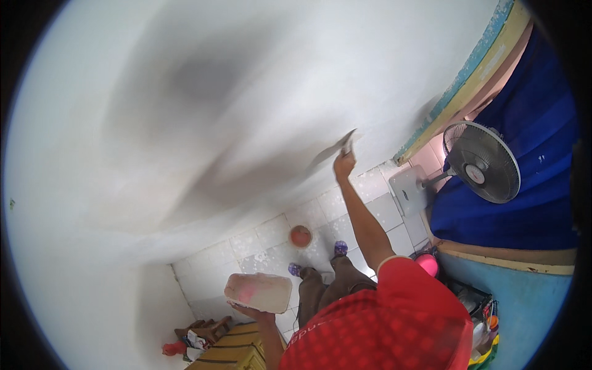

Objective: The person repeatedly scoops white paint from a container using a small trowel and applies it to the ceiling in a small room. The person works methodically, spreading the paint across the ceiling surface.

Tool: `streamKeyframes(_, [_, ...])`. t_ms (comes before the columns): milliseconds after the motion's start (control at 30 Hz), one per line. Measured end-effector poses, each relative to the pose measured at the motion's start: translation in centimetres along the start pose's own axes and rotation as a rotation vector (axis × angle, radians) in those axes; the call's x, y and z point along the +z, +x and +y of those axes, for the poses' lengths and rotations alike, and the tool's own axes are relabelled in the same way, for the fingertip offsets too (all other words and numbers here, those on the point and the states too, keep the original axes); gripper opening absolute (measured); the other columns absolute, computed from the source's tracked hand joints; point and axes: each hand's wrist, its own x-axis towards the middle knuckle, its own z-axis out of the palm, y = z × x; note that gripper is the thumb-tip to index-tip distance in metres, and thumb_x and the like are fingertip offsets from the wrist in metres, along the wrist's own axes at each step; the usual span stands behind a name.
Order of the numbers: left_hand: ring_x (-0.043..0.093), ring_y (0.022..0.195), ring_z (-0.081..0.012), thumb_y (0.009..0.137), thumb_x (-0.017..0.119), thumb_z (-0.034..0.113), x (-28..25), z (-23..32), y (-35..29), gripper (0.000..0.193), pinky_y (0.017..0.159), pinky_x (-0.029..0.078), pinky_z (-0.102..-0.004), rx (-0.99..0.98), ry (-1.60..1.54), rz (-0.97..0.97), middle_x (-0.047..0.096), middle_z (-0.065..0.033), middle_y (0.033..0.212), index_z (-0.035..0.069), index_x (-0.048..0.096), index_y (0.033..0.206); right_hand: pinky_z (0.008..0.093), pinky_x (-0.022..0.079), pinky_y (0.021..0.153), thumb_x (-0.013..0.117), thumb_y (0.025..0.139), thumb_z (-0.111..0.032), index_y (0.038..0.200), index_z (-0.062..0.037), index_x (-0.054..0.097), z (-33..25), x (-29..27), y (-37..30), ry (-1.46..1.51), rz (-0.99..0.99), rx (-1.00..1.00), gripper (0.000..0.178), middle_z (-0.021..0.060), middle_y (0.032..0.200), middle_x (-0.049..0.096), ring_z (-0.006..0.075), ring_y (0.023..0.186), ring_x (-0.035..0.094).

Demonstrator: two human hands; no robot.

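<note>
My right hand (344, 166) is raised and closed around the handle of a putty knife (349, 137). The knife's blade is at the white wall (259, 123), and its shadow falls beside it; I cannot tell whether the edge touches. Low on the left, my left hand (253, 312) holds a rectangular plastic tub (232, 285) from below, with its fingers mostly hidden under it. Whitish paste coats the inside of the tub, and a pinkish patch shows on its left part.
A round bucket (300, 236) stands on the white-spattered tiled floor (259, 253) by the wall. To the right are a standing fan (481, 163) and a blue curtain (536, 123). A yellow-brown wooden cabinet (231, 348) is at lower left. Household items, including a pink one (427, 264), crowd the lower right.
</note>
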Motion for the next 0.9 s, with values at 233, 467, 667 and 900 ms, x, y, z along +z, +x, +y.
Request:
streamKeyframes(233, [0.059, 0.119, -0.03, 0.098, 0.033, 0.069, 1.4, 0.4, 1.7, 0.067, 0.103, 0.049, -0.0537, -0.059, -0.036, -0.009, 0.059, -0.0044, 0.131, 0.018, 0.051, 0.137, 0.0371, 0.057, 0.079, 0.059, 0.099, -0.016, 0.122, -0.0011, 0.058, 0.8, -10.3, -7.3, 0.771, -0.637, 0.468, 0.027, 0.0084, 0.106, 0.066, 0.0223, 0.097, 0.067])
streamKeyframes(467, [0.059, 0.121, -0.0301, 0.097, 0.034, 0.07, 2.7, -0.8, 1.5, 0.066, 0.103, 0.049, -0.0536, -0.07, -0.116, -0.113, 0.06, -0.0033, 0.132, 0.021, 0.053, 0.136, 0.0378, 0.059, 0.08, 0.054, 0.1, -0.013, 0.121, -0.0057, 0.057, 2.1, -11.2, -3.2, 0.847, -0.608, 0.581, 0.022, 0.0081, 0.104, 0.064, 0.0205, 0.093, 0.065])
streamKeyframes(667, [0.058, 0.122, -0.0309, 0.096, 0.035, 0.072, 2.5, -2.7, 3.4, 0.067, 0.107, 0.046, -0.0548, -0.085, -0.032, -0.19, 0.058, -0.0022, 0.136, 0.022, 0.053, 0.137, 0.0374, 0.056, 0.077, 0.065, 0.089, -0.008, 0.103, -0.001, 0.068, 0.7, -3.3, 10.8, 0.058, -0.512, -0.665, 0.016, 0.0154, 0.099, 0.069, 0.0259, 0.089, 0.069])
streamKeyframes(900, [0.058, 0.122, -0.0326, 0.098, 0.029, 0.07, 3.1, -1.3, -0.3, 0.069, 0.104, 0.047, -0.056, -0.11, -0.185, -0.027, 0.06, -0.0059, 0.133, 0.019, 0.054, 0.137, 0.0323, 0.056, 0.08, 0.059, 0.095, -0.006, 0.118, 0.0049, 0.061, -10.3, -19.7, 4.4, 0.892, -0.503, 0.244, 0.025, 0.0141, 0.11, 0.067, 0.0204, 0.094, 0.066])
